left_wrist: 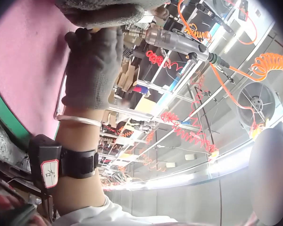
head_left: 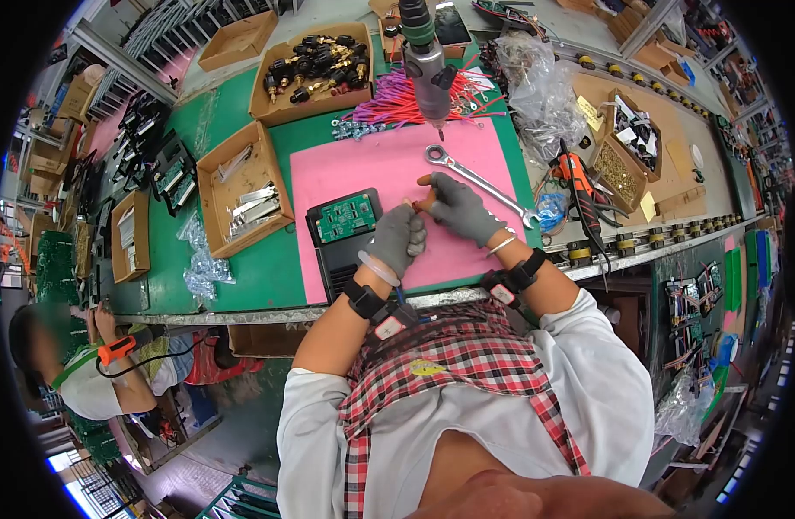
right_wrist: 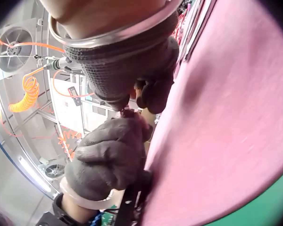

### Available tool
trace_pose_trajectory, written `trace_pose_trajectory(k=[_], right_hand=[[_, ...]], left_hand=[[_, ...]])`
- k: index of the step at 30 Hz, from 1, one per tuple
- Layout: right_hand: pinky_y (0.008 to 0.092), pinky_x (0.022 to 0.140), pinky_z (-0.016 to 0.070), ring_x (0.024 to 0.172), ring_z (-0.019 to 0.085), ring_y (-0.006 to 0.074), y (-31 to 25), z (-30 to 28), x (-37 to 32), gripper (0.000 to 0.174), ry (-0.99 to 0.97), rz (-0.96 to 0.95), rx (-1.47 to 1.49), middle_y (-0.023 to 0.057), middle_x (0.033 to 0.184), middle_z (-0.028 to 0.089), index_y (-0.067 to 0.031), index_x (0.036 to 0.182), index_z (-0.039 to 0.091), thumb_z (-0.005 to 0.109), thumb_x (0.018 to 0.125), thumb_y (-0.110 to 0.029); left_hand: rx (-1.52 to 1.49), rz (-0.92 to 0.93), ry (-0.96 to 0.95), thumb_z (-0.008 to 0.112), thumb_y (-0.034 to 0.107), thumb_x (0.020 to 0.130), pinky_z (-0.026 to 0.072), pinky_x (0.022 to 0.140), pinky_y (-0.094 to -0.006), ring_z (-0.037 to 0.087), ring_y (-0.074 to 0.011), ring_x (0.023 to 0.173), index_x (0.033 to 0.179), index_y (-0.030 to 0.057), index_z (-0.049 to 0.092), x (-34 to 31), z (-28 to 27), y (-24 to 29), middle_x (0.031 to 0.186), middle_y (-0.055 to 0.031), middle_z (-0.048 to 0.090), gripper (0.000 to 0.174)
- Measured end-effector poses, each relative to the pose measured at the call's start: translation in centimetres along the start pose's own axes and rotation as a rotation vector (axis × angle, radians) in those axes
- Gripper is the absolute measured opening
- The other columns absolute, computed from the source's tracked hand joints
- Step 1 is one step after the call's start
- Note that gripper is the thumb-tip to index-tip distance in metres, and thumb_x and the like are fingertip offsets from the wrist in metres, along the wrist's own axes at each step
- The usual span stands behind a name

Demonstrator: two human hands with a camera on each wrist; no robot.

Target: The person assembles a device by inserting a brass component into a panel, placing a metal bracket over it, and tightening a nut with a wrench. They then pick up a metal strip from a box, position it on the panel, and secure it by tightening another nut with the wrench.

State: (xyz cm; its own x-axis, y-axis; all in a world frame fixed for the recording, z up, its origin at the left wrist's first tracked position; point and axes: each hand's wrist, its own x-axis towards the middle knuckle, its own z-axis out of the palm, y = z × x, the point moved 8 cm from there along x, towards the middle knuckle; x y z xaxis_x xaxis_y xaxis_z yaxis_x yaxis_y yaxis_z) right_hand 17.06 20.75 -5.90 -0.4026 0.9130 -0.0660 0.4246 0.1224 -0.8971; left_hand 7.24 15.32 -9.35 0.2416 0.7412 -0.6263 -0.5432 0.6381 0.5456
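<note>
Both hands wear grey gloves with bare fingertips and meet over the pink mat (head_left: 328, 169). The left hand (head_left: 397, 238), its fingers curled, pinches a small dark red part (right_wrist: 127, 113); most of that part is hidden by the fingers. From the other side the right hand (head_left: 463, 210) grips the same part with thumb and fingertips. A green circuit board (head_left: 345, 218) lies in a black housing (head_left: 332, 264) beside the left hand. Just beyond the right hand is a ratchet wrench (head_left: 482, 180) lying slantwise on the mat.
A power screwdriver (head_left: 427, 82) hangs bit-down over the mat. Red and purple cables (head_left: 397, 99) lie behind it. Cardboard boxes hold black-and-brass fittings (head_left: 315, 65) and metal strips (head_left: 255, 208). An orange-handled tool (head_left: 577, 177) stands right. Another person (head_left: 95, 372) works at far left.
</note>
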Motion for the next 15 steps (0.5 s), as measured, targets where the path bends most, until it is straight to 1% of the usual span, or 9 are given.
trace_pose_trajectory(k=[3, 4, 6, 9, 12, 13, 15], right_hand=[[0.0258, 0.057, 0.0450, 0.062, 0.056, 0.0114, 1.8, 0.0, -0.2, 0.034, -0.066, 0.052, 0.304, 0.0039, 0.073, 0.057, -0.0051, 0.109, 0.050, 0.058, 0.080, -0.018], [0.0250, 0.056, 0.0450, 0.061, 0.055, 0.0107, 2.4, 0.0, -0.4, 0.032, -0.065, 0.102, 0.350, 0.0034, 0.073, 0.056, -0.0043, 0.109, 0.051, 0.057, 0.080, -0.018], [0.0235, 0.054, 0.0450, 0.060, 0.054, 0.0095, 1.9, 0.2, -0.4, 0.030, -0.058, 0.198, 0.447, 0.0024, 0.073, 0.055, -0.0028, 0.108, 0.052, 0.055, 0.081, -0.017], [0.0241, 0.053, 0.0462, 0.059, 0.054, 0.0106, 1.3, 0.7, -0.1, 0.027, -0.067, 0.250, 0.412, 0.0039, 0.072, 0.056, -0.0025, 0.106, 0.054, 0.052, 0.082, -0.015], [0.0243, 0.055, 0.0470, 0.060, 0.055, 0.0104, 1.8, 1.4, 0.4, 0.026, -0.054, 0.199, 0.436, 0.0045, 0.072, 0.055, -0.0022, 0.105, 0.055, 0.049, 0.083, -0.014], [0.0249, 0.059, 0.0495, 0.061, 0.056, 0.0113, 2.0, 1.4, 0.5, 0.029, -0.077, 0.178, 0.449, 0.0053, 0.077, 0.056, -0.0017, 0.109, 0.054, 0.049, 0.083, -0.013], [0.0254, 0.060, 0.0508, 0.061, 0.056, 0.0121, 3.2, 1.7, 0.8, 0.030, -0.090, 0.103, 0.559, 0.0057, 0.081, 0.057, -0.0011, 0.111, 0.052, 0.048, 0.083, -0.012]], left_hand=[[-0.050, 0.019, 0.056, 0.040, 0.028, 0.094, 0.0212, 0.034, -0.0193, 0.029, -0.0068, 0.045, 0.080, 0.0108, 0.042, 0.2, 0.0, 0.1, 0.057, 0.0025, 0.033, 0.022], [-0.058, 0.014, 0.056, 0.040, 0.028, 0.094, 0.0213, 0.034, -0.0192, 0.029, -0.0070, 0.045, 0.080, 0.0108, 0.042, 0.4, 0.1, -0.1, 0.057, 0.0023, 0.033, 0.022], [-0.067, 0.006, 0.058, 0.040, 0.027, 0.094, 0.0214, 0.034, -0.0191, 0.029, -0.0072, 0.045, 0.080, 0.0106, 0.042, 0.6, 0.0, -0.1, 0.058, 0.0021, 0.034, 0.022], [-0.043, -0.012, 0.092, 0.039, 0.027, 0.094, 0.0215, 0.033, -0.0192, 0.030, -0.0076, 0.044, 0.080, 0.0101, 0.041, 0.7, 0.0, -0.1, 0.058, 0.0019, 0.035, 0.021], [-0.048, 0.003, 0.091, 0.039, 0.026, 0.094, 0.0225, 0.033, -0.0194, 0.031, -0.0078, 0.044, 0.080, 0.0094, 0.041, 1.0, -0.2, -0.1, 0.058, 0.0017, 0.035, 0.022], [-0.046, 0.015, 0.091, 0.039, 0.026, 0.094, 0.0237, 0.033, -0.0195, 0.033, -0.0079, 0.044, 0.080, 0.0089, 0.041, 1.0, -0.2, -0.1, 0.058, 0.0013, 0.037, 0.022], [-0.040, -0.001, 0.090, 0.039, 0.026, 0.094, 0.0241, 0.032, -0.0195, 0.033, -0.0079, 0.044, 0.079, 0.0090, 0.041, 1.4, -0.4, -0.2, 0.058, 0.0010, 0.038, 0.023]])
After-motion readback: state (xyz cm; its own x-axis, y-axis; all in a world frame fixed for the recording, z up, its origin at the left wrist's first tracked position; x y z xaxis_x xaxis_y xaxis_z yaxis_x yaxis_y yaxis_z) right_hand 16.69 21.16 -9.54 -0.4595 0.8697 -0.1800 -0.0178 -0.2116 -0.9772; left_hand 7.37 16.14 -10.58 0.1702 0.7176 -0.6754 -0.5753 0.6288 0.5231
